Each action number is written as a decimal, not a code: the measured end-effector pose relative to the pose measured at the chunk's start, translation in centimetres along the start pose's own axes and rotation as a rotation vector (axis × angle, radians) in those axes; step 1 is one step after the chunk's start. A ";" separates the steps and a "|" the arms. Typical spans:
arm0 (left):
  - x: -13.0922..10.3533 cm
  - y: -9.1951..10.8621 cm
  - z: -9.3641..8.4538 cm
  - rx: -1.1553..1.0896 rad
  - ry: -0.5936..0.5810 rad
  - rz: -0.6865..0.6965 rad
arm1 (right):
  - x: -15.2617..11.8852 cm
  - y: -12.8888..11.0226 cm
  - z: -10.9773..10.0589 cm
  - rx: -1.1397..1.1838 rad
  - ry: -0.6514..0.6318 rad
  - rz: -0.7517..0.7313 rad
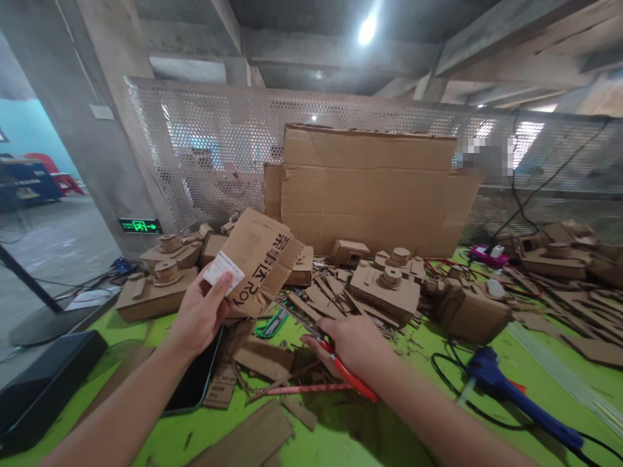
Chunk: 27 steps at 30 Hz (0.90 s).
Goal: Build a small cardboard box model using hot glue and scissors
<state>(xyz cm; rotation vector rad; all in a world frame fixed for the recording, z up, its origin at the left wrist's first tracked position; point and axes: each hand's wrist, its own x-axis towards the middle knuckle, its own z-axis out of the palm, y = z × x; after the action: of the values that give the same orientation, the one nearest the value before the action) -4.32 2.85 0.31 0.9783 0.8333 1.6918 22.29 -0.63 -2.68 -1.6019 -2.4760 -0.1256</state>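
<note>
My left hand [207,311] grips a piece of cardboard [257,259] by its lower left edge, thumb on a white label [224,272]. Black printed lettering runs across the cardboard. In my right hand [357,347] is a pair of scissors [353,378] with red handles. Its blades point up and left, with the tips close to the cardboard's lower right edge; I cannot tell whether they touch it. Below the blades lies a green utility knife [272,323] among cardboard scraps [265,357]. A red-and-white striped stick [306,389] lies under my right hand.
Camera-shaped cardboard models [384,292] line the green table [350,434]. A large cardboard sheet [370,194] stands behind them. At right lies a blue glue gun [516,389] with a black cord. A phone [195,383] and a dark box [53,383] sit at left.
</note>
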 end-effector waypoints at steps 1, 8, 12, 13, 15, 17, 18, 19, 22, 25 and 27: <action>-0.1 0.1 0.1 -0.012 0.007 -0.013 | 0.0 -0.2 0.1 0.008 -0.003 0.007; -0.9 1.0 1.0 -0.023 -0.097 -0.130 | 0.5 0.2 0.4 0.080 0.047 0.024; -0.9 0.7 0.8 -0.130 -0.071 -0.161 | 0.4 0.7 0.5 0.153 0.072 -0.023; -0.8 0.6 0.6 -0.156 -0.066 -0.173 | 0.4 0.7 0.5 0.169 0.072 -0.031; -0.7 0.3 0.5 -0.200 -0.057 -0.190 | 0.3 0.8 0.5 0.199 0.067 -0.039; -0.7 0.1 0.4 -0.236 -0.043 -0.205 | 0.3 0.8 0.5 0.220 0.058 -0.040; -0.7 0.1 0.5 -0.251 -0.031 -0.211 | 0.4 0.8 0.5 0.228 0.052 -0.040; -0.8 0.1 0.5 -0.264 -0.017 -0.217 | 0.4 0.8 0.4 0.234 0.047 -0.040; -1.0 0.1 0.8 -0.299 0.014 -0.225 | 0.4 0.7 0.1 0.247 0.045 -0.035; -1.2 0.0 1.2 -0.342 0.020 -0.228 | 0.4 0.4 -0.2 0.254 0.049 -0.016; -1.4 0.0 1.5 -0.371 0.028 -0.238 | 0.3 0.3 -0.3 0.256 0.054 0.004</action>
<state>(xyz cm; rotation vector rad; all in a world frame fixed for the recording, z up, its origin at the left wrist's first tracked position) -2.76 1.65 0.68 0.5804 0.5974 1.5821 22.52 -0.30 -2.31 -1.4767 -2.3375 0.1424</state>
